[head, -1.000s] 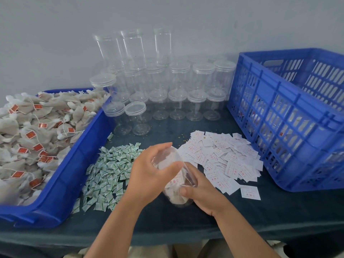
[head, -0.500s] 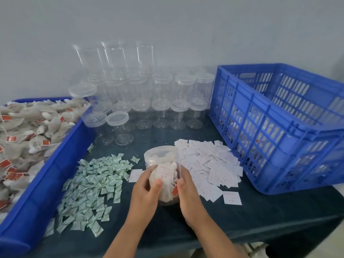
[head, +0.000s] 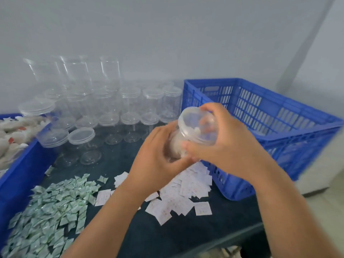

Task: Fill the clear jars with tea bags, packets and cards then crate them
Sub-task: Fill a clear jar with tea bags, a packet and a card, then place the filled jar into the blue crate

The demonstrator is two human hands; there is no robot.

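Above the cards [head: 186, 192], the filled jar [head: 176, 145] lies tilted; left hand [head: 158, 157] grips its base; right hand [head: 229, 146] grips its lid [head: 194, 121].

Filled jar [head: 193, 135], lid on, held off the table just right of centre and tilted, lid end up. Left hand [head: 158, 157] wraps the jar body; right hand [head: 230, 148] curls round the lid end. Pale tea bags show through the plastic – blurred. Blue crate [head: 307, 138] at 3 o'clock, just beside the hands. Empty clear jars [head: 130, 107] at 10–11 o'clock, some lidded, some stacked. Blue tray [head: 24, 168] at 9 o'clock heaped with tea bags [head: 13, 136]. Green packets [head: 52, 207] piled at 7–8 o'clock. White cards [head: 178, 198] scattered at 6 o'clock under the forearms. Dark table cover [head: 149, 237]; grey wall [head: 167, 34] at 12 o'clock.
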